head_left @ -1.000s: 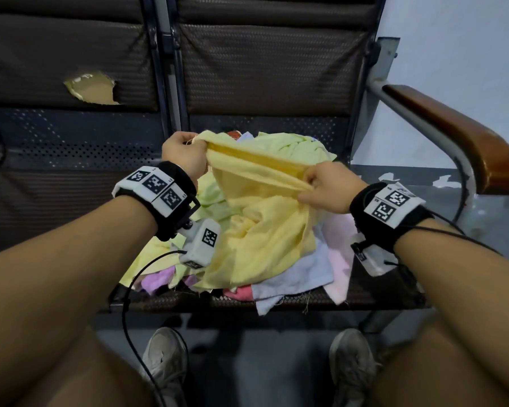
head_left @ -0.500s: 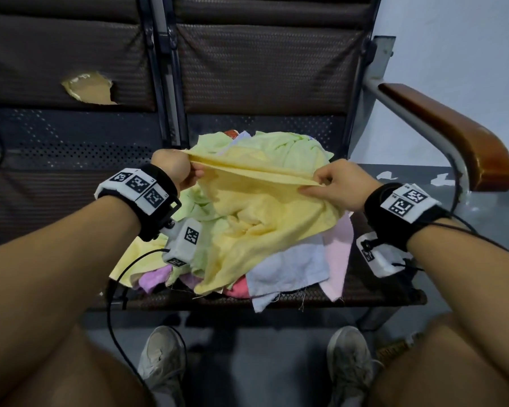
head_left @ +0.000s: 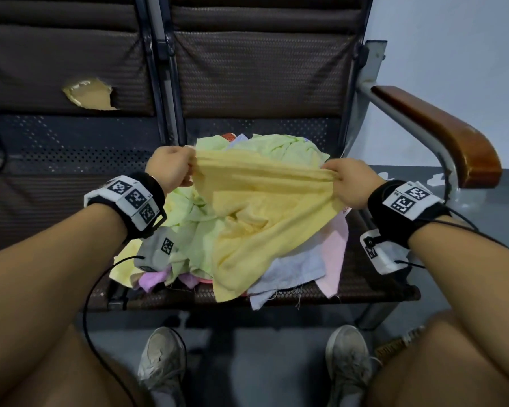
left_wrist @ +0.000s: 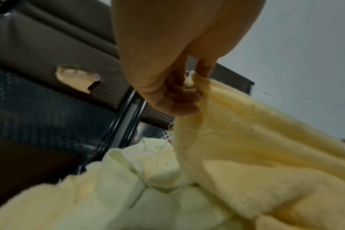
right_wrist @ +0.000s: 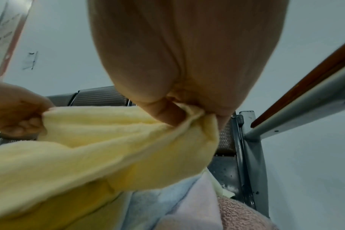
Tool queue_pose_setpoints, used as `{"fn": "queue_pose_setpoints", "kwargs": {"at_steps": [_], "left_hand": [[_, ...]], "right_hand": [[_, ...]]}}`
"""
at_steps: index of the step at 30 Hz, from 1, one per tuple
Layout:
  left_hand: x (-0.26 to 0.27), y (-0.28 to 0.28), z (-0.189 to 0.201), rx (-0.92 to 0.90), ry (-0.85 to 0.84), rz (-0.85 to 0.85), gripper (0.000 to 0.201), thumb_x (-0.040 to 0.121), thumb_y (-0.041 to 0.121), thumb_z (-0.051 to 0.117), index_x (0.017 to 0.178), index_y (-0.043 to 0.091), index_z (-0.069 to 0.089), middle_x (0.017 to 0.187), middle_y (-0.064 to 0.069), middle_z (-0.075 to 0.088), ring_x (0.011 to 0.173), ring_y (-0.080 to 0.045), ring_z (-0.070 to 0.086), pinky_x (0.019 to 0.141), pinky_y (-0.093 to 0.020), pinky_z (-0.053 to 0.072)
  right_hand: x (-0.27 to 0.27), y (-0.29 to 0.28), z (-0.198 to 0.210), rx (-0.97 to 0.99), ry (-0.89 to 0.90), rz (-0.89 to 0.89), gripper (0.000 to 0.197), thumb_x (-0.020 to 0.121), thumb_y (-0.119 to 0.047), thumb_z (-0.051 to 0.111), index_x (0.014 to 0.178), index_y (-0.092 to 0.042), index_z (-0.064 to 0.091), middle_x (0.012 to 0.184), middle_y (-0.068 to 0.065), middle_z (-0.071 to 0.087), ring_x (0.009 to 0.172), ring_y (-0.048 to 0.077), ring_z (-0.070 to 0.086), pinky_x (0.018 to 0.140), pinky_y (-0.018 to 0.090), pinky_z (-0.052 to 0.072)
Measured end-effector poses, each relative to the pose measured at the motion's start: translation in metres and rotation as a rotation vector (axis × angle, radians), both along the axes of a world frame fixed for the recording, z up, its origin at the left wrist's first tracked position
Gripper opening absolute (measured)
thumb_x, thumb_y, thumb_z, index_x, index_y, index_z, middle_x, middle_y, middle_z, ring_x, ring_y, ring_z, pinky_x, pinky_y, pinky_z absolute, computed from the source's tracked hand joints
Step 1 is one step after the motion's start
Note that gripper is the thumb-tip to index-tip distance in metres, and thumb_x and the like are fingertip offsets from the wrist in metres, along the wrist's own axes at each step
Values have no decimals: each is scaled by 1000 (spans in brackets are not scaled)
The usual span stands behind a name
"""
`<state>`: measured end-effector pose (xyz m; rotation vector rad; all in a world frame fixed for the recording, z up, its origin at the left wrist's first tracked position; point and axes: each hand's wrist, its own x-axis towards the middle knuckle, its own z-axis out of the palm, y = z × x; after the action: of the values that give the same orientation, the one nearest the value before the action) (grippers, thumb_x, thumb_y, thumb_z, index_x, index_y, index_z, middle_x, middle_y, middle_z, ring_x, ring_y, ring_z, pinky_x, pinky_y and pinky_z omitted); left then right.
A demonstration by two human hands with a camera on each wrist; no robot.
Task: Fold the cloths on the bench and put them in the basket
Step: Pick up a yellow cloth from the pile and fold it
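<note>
Right now both hands grip one pale yellow terry cloth (head_left: 265,207) by its upper edge and hold it stretched between them above the heap. The left hand (head_left: 171,170) has its fingers curled round the left corner, thumb and fingertips pinching the fabric, as the left wrist view shows (left_wrist: 167,87). The right hand (head_left: 350,183) pinches the right corner, with the cloth bunched between thumb and curled fingers in the right wrist view (right_wrist: 187,99). Below the taut edge, the yellow cloth sags and drapes down over the near side of a pile of other cloths (head_left: 291,268) lying on the dark woven bench seat (head_left: 365,289). Light green cloth (head_left: 279,148) lies at the far side and to the left of the pile, with white, pink and purple pieces at the near edge. A brown wooden armrest (head_left: 441,133) on a grey metal bar stands to the right of the seat. On the backrest of the left seat a torn patch (head_left: 90,96) exposes tan padding. Two grey shoes (head_left: 347,368) rest on the floor in front of the bench. No view shows the basket clearly.
</note>
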<state>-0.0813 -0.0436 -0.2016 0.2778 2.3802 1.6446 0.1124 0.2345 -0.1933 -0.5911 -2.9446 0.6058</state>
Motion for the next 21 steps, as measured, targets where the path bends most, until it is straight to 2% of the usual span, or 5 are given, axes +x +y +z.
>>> {"fn": "queue_pose_setpoints", "kwargs": {"at_steps": [2,5,8,11,21], "left_hand": [[3,1,0,-122,142,-55,40,96,44,46,73,13,55,65,2,49,62,-19,46,60,-31,41],[12,5,10,65,110,-96,38,82,49,52,84,12,62,76,3,53,72,-18,50,69,-36,38],[13,4,22,269,71,-153,15,70,27,59,72,15,50,73,-3,49,67,-21,48,65,-37,37],[10,-2,33,232,154,-163,15,79,12,66,91,8,59,82,-6,63,75,-24,62,65,-35,50],[12,-6,109,201,452,1,25,90,41,67,88,18,76,85,-3,74,80,-26,70,77,-45,59]], "right_hand": [[-1,-4,5,103,-33,-43,28,75,9,42,70,-13,59,72,10,57,78,35,57,57,32,38],[0,-5,11,12,87,-94,20,79,5,42,76,-4,60,73,11,59,75,31,54,61,35,39],[4,-8,21,-273,249,-105,17,84,-8,43,70,-7,51,68,2,48,69,20,45,65,35,35],[7,-11,35,-331,325,-111,35,88,-38,50,65,-12,45,64,-1,40,62,15,39,61,33,32],[5,-5,113,-275,435,-4,37,101,-42,50,69,-23,54,68,-9,49,65,11,47,64,30,39]]}}
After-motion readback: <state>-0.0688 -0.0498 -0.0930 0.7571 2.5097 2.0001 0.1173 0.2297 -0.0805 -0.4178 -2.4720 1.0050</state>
